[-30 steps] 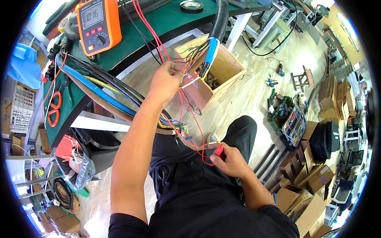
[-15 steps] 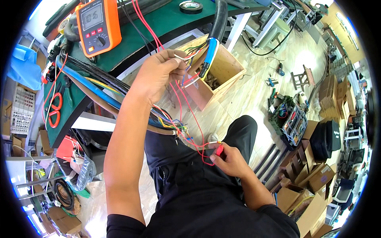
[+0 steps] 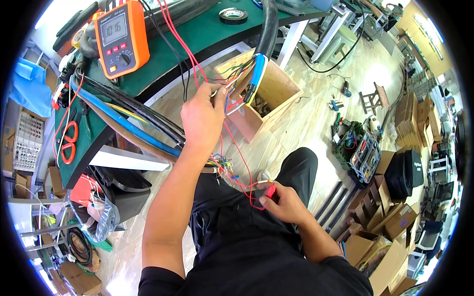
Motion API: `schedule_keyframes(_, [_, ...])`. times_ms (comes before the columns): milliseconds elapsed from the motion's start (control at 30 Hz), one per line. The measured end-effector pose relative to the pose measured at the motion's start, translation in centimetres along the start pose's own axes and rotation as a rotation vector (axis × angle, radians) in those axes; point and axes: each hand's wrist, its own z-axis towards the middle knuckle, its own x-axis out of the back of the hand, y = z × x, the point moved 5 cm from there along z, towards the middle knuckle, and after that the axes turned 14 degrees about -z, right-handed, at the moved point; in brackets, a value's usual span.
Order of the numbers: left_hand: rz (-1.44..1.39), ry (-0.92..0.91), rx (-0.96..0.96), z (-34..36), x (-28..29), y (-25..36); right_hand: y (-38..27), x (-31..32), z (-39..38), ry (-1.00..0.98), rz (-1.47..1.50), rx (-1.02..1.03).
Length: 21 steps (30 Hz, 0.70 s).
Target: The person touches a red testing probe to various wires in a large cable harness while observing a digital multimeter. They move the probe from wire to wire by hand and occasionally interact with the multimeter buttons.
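My left hand (image 3: 203, 117) is raised with thumb and fingers pinched on a thin wire among the fanned-out coloured wires (image 3: 238, 74) of a thick black cable (image 3: 268, 32). Blue and yellow sleeving (image 3: 257, 74) covers part of that cable's end. Lower down, my right hand (image 3: 288, 203) is closed around a red test clip (image 3: 270, 191), close to a white-sleeved wire end. A thin red lead (image 3: 236, 143) runs between the hands. Loose wire ends of a second cable bundle (image 3: 220, 163) lie by my left forearm. An orange multimeter (image 3: 122, 42) stands on the green bench, its display lit.
On the green bench (image 3: 197, 42) are a roll of black tape (image 3: 233, 16) and red-handled scissors (image 3: 70, 143). A wooden box (image 3: 280, 96) stands beyond the wires. A toolbox (image 3: 364, 155) and cardboard boxes (image 3: 390, 222) sit on the floor at right.
My left hand has shifted right and slightly down, its fingers now deeper among the wires by the cable end. The right hand stays closed on the clip. The view has shifted slightly.
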Motion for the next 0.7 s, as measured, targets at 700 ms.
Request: schedule_keyframes(700, [-1.015, 0.098, 0.444, -2.8, -2.1, -0.9, -0.1, -0.2, -0.2, 0.012, 0.025, 0.027])
